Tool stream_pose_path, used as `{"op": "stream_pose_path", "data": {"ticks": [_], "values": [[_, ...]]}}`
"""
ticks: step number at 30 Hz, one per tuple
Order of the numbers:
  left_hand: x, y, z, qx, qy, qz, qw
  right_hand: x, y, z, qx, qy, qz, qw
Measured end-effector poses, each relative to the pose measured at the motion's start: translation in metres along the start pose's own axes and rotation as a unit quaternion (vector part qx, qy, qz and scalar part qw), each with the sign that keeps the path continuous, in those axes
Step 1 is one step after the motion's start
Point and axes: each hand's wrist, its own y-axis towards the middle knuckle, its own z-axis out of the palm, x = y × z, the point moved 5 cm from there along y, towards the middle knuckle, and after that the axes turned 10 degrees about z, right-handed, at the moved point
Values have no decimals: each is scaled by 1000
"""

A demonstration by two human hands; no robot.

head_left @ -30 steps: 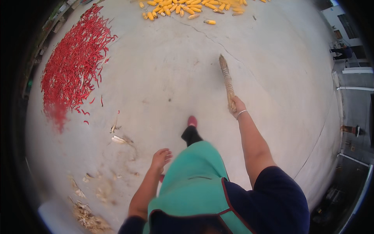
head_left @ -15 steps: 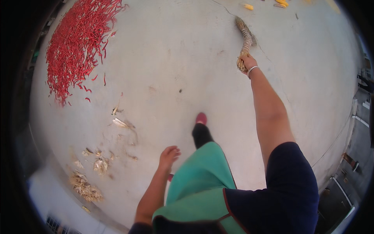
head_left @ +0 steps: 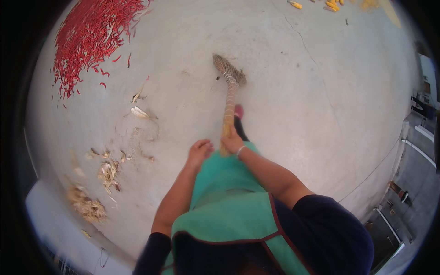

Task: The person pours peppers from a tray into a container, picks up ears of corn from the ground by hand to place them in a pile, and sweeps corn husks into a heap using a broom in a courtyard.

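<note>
So, right hand (head_left: 233, 141) grips a straw broom (head_left: 230, 98), left hand (head_left: 199, 152) looks slack (bit blurry) near the green apron (head_left: 229, 217)

Slender red chilli peppers (head_left: 91, 39) lie in a broad, dense spread at the upper left. Well apart, some elongated yellow corn cobs (head_left: 332, 5) rest toward the upper right.

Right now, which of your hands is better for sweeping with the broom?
Probably the right hand: it grips the broom near the end opposite the bristles. The left hand, off to the side, looks empty.
</note>
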Motion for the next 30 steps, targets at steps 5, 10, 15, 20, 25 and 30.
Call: {"op": "stream_pose_path", "data": {"ticks": [5, 10, 15, 20, 25, 30], "values": [[44, -78, -110, -42, -10, -28, 999, 8, -87, 118, 267, 194, 56, 942], [58, -137, -200, -77, -55, 17, 995, 15, -115, 137, 323, 285, 79, 899], [64, -148, -233, -81, -142, 50, 985, 96, -87, 144, 218, 235, -7, 947], [94, -168, -264, -167, -225, 33, 959, 173, -21, 188, 129, 127, 49, 982], [115, -181, -287, -221, -275, 12, 936, 130, -54, 294, 168, 62, 70, 981], [101, -165, -286, -222, -292, 25, 930, 115, -75, 338, 346, -30, 116, 931]]}}
